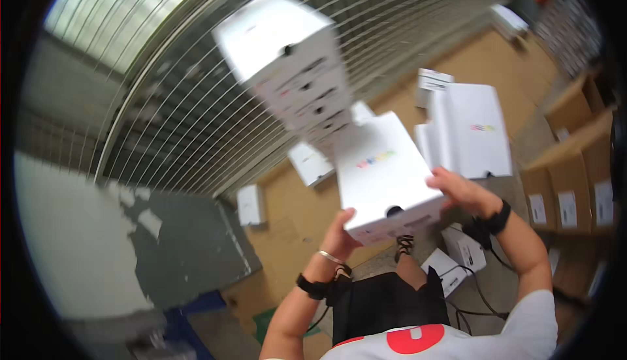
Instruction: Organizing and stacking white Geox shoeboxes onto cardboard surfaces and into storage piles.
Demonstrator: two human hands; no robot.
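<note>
A white shoebox-sized box (384, 172) with a small round hole in its near end is held up in front of me. My left hand (341, 229) grips its lower left corner. My right hand (458, 190) holds its right side. Both wrists wear black bands, and the left also has a thin bracelet. Just behind it rises a leaning stack of similar white boxes (287, 60), blurred, against a wire mesh wall.
More white boxes (471, 130) stand stacked to the right, and others lie on the brown floor (297, 213), among them a box (309, 163) and a small box (250, 204). Brown cartons (575, 184) line the right side. A grey panel (170, 242) stands lower left.
</note>
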